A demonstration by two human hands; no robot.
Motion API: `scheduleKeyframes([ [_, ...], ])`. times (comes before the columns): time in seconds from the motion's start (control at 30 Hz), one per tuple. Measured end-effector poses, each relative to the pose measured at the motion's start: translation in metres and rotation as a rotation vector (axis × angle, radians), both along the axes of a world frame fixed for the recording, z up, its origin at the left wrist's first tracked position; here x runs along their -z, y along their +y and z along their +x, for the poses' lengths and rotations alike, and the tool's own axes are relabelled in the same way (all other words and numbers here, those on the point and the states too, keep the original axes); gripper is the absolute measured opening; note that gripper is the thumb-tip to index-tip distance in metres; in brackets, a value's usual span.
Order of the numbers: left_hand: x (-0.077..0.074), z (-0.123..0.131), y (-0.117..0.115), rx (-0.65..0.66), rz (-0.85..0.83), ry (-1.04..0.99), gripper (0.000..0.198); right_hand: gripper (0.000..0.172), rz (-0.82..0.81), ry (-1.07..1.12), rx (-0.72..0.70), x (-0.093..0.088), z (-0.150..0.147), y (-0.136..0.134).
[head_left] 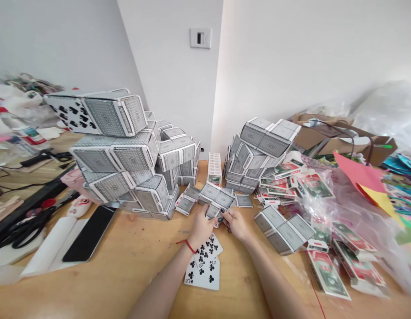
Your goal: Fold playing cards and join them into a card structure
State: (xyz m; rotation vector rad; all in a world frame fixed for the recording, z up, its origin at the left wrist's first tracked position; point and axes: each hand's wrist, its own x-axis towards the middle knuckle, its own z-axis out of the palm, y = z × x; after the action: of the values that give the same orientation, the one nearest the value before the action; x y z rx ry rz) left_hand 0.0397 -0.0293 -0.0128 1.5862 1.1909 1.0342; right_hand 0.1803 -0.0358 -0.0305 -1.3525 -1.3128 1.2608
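Note:
Between my two hands is a block folded from playing cards, its grey patterned backs facing out. My left hand, with a red string at the wrist, grips its left near side. The fingers of my right hand pinch its near right corner. Face-up club cards lie under my left wrist, a five and a ten among them. Just beyond the block are a small folded card piece on the left and a flat grey card piece on the right.
Tall stacks of card blocks stand at left and right. A loose L-shaped card block lies right, near card boxes and plastic wrap. On the left are a phone, scissors and a bottle.

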Motion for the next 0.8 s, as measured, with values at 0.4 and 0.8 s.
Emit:
scheduleKeyframes([
  [0.4, 0.012, -0.003, 0.005, -0.029, -0.058, -0.261, 0.035, 0.042, 0.106, -0.244, 0.040, -0.008, 0.001, -0.013],
  [0.8, 0.009, -0.014, 0.016, -0.021, -0.164, -0.524, 0.053, 0.040, 0.313, -0.596, -0.296, -0.033, -0.015, -0.050],
])
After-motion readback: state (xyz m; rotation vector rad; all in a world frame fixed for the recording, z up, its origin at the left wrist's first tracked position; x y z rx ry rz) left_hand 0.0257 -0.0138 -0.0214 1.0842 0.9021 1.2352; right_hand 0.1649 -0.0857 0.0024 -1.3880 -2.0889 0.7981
